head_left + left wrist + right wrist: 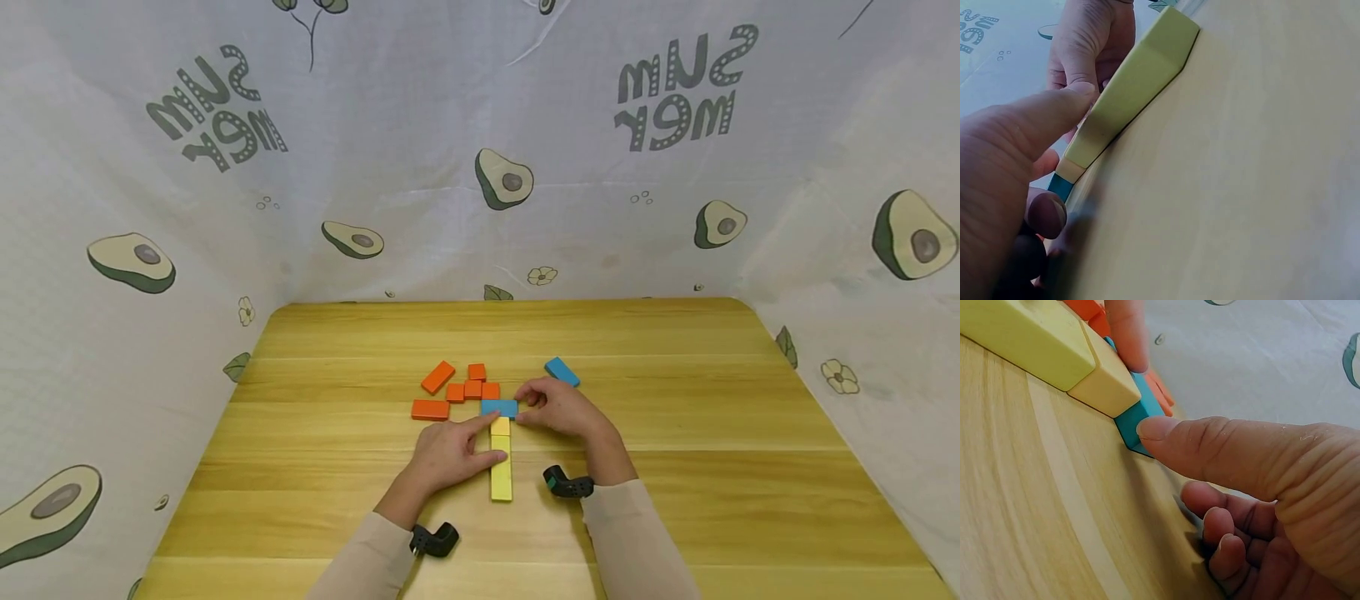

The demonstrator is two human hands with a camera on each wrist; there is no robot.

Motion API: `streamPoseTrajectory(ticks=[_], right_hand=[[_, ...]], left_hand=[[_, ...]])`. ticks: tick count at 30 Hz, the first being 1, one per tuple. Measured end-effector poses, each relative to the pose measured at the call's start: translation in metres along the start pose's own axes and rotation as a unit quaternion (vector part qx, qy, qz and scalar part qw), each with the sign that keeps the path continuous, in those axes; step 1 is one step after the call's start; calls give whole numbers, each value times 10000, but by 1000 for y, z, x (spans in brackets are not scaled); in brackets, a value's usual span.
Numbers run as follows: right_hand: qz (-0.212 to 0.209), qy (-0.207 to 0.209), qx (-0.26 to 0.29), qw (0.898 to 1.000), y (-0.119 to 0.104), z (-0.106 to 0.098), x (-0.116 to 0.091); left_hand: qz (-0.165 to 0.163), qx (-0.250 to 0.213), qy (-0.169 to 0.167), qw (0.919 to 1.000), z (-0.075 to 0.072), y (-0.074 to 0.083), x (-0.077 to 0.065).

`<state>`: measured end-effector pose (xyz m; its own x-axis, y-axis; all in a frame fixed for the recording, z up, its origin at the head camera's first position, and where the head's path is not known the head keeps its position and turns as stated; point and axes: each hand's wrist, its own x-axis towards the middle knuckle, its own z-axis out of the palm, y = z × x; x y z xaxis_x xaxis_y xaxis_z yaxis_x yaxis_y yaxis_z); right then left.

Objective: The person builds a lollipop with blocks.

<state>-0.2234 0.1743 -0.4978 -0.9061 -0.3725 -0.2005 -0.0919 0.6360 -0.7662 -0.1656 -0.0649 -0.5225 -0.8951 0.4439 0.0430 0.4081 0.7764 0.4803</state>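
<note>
A flat blue block point(490, 407) lies crosswise above a small pale-orange block point(500, 427), which meets the end of a long yellow block point(501, 483). My left hand point(446, 454) reaches in from the left, its extended index fingertip on the blue block and its thumb at the yellow block. At the blue block's right end, my right hand point(562, 408) pinches it between thumb and index finger. In the right wrist view the thumb point(1210, 450) overlaps the blue block point(1138, 425) and covers the index finger; the other fingers are loosely curled.
Several small orange squares point(472, 389) form a stepped group behind the blue block. Two orange rectangles point(431, 410) lie left of them, and another blue block point(562, 372) lies at the back right. A patterned cloth point(420, 183) hangs behind the wooden table point(675, 358).
</note>
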Motion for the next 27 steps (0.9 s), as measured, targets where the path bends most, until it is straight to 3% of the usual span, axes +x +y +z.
streamPoseTrajectory(ticks=[6, 8, 11, 14, 18, 22, 27], right_hand=[[21, -21, 10, 10000, -2, 1, 1], [52, -13, 9, 10000, -2, 1, 1], [62, -15, 25, 10000, -2, 0, 1], [65, -13, 32, 10000, -3, 1, 1], [69, 6, 6, 10000, -4, 2, 0], [106, -6, 28, 9999, -3, 3, 0], [77, -18, 36, 10000, -2, 3, 0]], left_hand=[[-164, -498, 207, 9984, 0, -2, 2], [-294, -857, 269, 9955, -4, -2, 4], [-415, -1043, 446, 9927, -11, -2, 7], [-493, -683, 718, 9939, -18, -5, 12], [-817, 206, 972, 9917, -24, -13, 19], [-1244, 836, 826, 9852, -29, -21, 23], [-1563, 1029, 683, 9800, -31, -27, 26]])
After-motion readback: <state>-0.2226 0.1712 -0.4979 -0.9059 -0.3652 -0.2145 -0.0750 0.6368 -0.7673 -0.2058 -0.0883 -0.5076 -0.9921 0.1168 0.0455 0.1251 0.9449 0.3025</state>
